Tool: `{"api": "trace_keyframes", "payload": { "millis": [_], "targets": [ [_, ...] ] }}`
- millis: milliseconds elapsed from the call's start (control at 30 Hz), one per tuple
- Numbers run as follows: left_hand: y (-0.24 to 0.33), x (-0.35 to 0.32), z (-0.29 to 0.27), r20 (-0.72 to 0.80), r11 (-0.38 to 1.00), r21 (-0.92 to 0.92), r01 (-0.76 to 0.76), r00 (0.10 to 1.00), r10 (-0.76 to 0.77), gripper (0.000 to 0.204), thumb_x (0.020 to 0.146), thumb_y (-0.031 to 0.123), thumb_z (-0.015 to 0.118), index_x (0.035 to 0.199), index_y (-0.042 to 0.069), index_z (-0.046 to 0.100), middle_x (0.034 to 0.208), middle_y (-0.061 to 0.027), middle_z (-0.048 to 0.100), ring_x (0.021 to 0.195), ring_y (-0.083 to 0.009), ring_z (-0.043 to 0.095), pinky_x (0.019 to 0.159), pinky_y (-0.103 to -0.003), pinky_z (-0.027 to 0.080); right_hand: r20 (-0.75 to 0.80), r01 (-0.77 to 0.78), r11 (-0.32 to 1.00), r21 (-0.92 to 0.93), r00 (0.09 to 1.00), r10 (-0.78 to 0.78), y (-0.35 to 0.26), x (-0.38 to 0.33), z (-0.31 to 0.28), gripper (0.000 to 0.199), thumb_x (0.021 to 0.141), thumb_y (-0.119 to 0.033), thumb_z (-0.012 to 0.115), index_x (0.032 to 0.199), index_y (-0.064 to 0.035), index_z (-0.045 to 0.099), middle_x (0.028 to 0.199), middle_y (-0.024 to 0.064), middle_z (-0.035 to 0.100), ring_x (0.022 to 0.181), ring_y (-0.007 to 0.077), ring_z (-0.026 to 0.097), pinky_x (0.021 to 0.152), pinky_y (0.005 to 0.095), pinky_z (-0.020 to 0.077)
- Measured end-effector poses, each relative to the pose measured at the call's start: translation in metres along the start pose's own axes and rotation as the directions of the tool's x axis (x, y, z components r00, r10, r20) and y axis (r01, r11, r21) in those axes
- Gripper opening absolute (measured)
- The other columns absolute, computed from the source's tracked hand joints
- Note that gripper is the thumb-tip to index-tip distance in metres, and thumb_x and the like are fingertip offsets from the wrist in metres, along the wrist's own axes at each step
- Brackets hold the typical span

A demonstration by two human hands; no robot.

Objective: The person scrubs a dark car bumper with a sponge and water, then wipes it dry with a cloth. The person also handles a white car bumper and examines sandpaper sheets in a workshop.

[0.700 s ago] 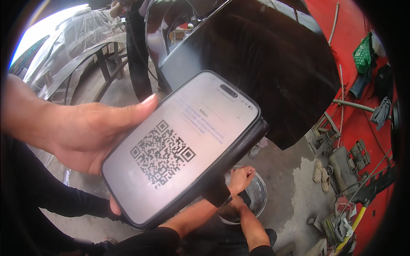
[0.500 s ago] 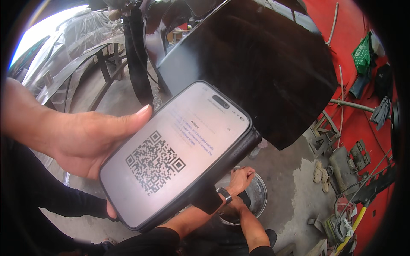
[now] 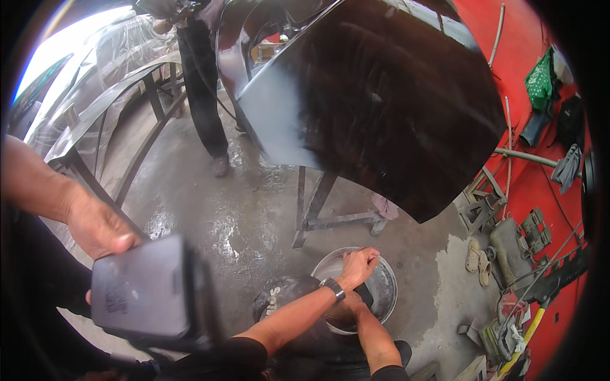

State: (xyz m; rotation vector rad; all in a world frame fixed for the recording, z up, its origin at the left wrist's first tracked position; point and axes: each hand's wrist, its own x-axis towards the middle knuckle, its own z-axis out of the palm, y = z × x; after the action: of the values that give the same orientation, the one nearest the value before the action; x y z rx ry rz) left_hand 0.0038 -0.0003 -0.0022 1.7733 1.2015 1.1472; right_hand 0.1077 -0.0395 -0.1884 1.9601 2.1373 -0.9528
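A round metal bucket [image 3: 393, 298] stands on the floor before me. Over its far side is my left hand [image 3: 359, 267], with a dark watch [image 3: 334, 289] on the wrist; its fingers are curled together, and whether anything is in them is hidden. My right hand [image 3: 346, 310] reaches into the bucket beneath the left wrist, its fingers out of sight. Next to it a dark thing [image 3: 364, 294] shows inside the bucket, its kind unclear. My forearms cross close together there.
At left another person's hand [image 3: 101, 222] holds a blurred phone [image 3: 143, 289] in a dark case. Ahead, a glossy dark car panel [image 3: 394, 108] rests on a stand [image 3: 318, 209]. Someone stands beyond, in dark trousers [image 3: 202, 89]. Clogs [image 3: 478, 261] lie by the red wall [image 3: 537, 184].
The other person's hand has drawn the phone down and left, tilting it away, which uncovers the floor, stand and bucket rim. My two hands stay in about the same place.
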Motion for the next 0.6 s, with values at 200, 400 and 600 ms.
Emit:
{"api": "trace_keyframes", "payload": {
  "millis": [200, 400, 600],
  "targets": [
    [-0.003, -0.003, -0.006, 0.013, 0.999, -0.011, 0.031, 0.999, -0.031, 0.017, 0.088, 0.021, 0.069, 0.102, 0.012, 0.072, 0.09, -0.0053, 0.072, 0.084, -0.0255, 0.068, 0.084, -0.049, 0.041, 0.078, 0.055, 0.998, -0.007, 0.996, -0.054, 0.0, 0.001, -0.001, 0.053, 0.091, -0.03, 0.056, 0.14, -0.0099, 0.052, 0.139, 0.0186, 0.056, 0.13, 0.0332, 0.052, 0.108, 0.0438, 0.0426],
    [0.009, -0.002, -0.004, 0.001, 1.0, 0.008, 0.022, 1.0, -0.022, 0.017, 0.088, 0.02, 0.068, 0.102, 0.011, 0.072, 0.091, -0.0059, 0.073, 0.088, -0.0262, 0.068, 0.085, -0.049, 0.04, 0.188, -0.028, 0.997, 0.067, 0.982, 0.015, 0.0, -0.007, -0.017, 0.067, 0.092, -0.042, 0.058, 0.15, -0.0151, 0.041, 0.151, 0.0144, 0.046, 0.142, 0.0288, 0.04, 0.115, 0.0397, 0.0363],
    [0.014, -0.001, -0.009, -0.014, 1.0, 0.015, 0.024, 1.0, -0.024, 0.018, 0.089, 0.02, 0.069, 0.104, 0.01, 0.071, 0.089, -0.0068, 0.07, 0.084, -0.0268, 0.067, 0.084, -0.047, 0.039, 0.001, 0.107, 0.994, 0.033, 0.994, -0.107, -0.008, -0.017, -0.02, 0.06, 0.095, -0.04, 0.053, 0.148, -0.0135, 0.044, 0.141, 0.0198, 0.055, 0.135, 0.0342, 0.049, 0.11, 0.045, 0.0407]
  ]
}}
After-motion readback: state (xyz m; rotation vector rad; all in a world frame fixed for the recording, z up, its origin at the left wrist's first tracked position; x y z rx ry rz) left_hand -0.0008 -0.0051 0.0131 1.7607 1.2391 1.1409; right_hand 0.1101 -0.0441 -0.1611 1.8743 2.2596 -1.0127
